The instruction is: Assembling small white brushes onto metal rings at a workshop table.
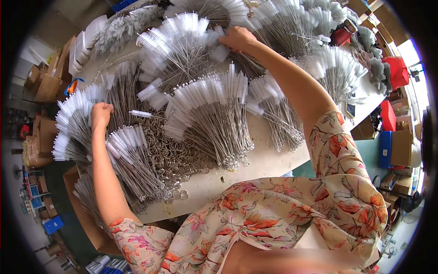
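Observation:
My left hand (101,115) is closed at the left of the table, beside a bundle of white-bristled wire brushes (75,112). Whatever its fingers hold, if anything, is hidden. Stretched toward the back of the table, my right hand (238,39) has its fingers curled down among brush heads. What lies in its grip does not show. Between my arms a large fanned bundle of wire brushes (205,96) rests with its stems toward me. One single brush (140,113) lies over a heap of metal rings (159,153).
More brush bundles (178,41) crowd the back and right of the table (264,166). An open cardboard box (77,201) stands below the left edge. Red containers (396,72) and a blue bin (385,149) are off to the right.

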The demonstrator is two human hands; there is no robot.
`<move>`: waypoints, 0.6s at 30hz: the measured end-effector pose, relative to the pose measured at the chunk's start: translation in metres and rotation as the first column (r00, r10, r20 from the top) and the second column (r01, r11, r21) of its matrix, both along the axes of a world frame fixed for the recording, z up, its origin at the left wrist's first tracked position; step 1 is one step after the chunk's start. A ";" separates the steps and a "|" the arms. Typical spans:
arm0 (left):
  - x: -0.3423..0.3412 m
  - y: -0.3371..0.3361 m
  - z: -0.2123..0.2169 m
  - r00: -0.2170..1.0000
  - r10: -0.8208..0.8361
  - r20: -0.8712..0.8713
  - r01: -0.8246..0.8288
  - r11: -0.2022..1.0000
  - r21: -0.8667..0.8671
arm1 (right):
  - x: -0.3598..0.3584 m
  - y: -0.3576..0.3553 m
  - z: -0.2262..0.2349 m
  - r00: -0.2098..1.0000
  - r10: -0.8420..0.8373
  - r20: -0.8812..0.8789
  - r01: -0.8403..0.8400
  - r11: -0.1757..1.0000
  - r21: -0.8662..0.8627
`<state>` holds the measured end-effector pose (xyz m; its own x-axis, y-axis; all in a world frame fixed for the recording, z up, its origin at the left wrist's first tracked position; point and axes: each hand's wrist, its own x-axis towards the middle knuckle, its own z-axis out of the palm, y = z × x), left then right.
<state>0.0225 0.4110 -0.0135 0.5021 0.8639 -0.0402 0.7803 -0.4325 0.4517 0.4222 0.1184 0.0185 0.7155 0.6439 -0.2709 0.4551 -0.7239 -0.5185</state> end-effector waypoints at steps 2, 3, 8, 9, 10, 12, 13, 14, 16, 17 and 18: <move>-0.004 -0.002 0.004 1.000 0.021 -0.019 -0.021 1.000 -0.018 | -0.005 0.001 -0.001 0.996 0.045 0.071 -0.043 0.999 -0.026; -0.001 -0.006 0.008 1.000 0.020 -0.017 -0.021 1.000 -0.017 | -0.007 -0.001 -0.006 0.967 0.062 0.246 -0.062 0.998 -0.006; 0.007 -0.028 0.017 0.981 0.025 -0.194 0.024 0.969 0.245 | -0.014 0.004 -0.012 0.904 0.075 0.422 -0.079 0.997 -0.009; 0.011 -0.034 0.025 0.968 0.055 -0.244 -0.014 0.986 0.164 | -0.014 0.003 -0.013 0.916 0.047 0.398 -0.068 0.997 0.038; 0.009 -0.033 0.026 0.968 0.054 -0.246 -0.014 0.986 0.163 | -0.014 0.002 -0.013 0.928 0.020 0.372 -0.055 0.995 0.085; 0.009 -0.033 0.029 0.960 0.064 -0.271 -0.019 0.986 0.165 | 0.007 0.007 -0.019 0.959 -0.132 0.251 0.038 0.938 0.344; 0.013 -0.039 0.035 0.961 0.060 -0.271 -0.016 0.987 0.162 | 0.018 0.007 -0.010 0.769 0.128 0.627 -0.239 0.966 0.096; 0.017 -0.046 0.041 0.984 0.069 -0.162 -0.027 0.969 0.247 | 0.025 -0.002 -0.007 0.954 -0.148 0.263 -0.036 0.810 0.585; 0.004 -0.049 0.050 0.994 0.092 -0.057 -0.068 0.941 0.332 | 0.003 -0.013 0.035 0.972 -0.210 0.109 0.070 0.697 0.713; -0.006 -0.042 0.052 0.964 -0.014 0.264 -0.096 0.912 0.399 | 0.010 -0.011 0.035 0.894 -0.197 0.402 -0.100 0.788 0.608; -0.009 -0.039 0.053 0.822 -0.152 0.549 -0.139 0.881 0.452 | 0.008 -0.013 0.032 0.893 -0.197 0.405 -0.101 0.788 0.607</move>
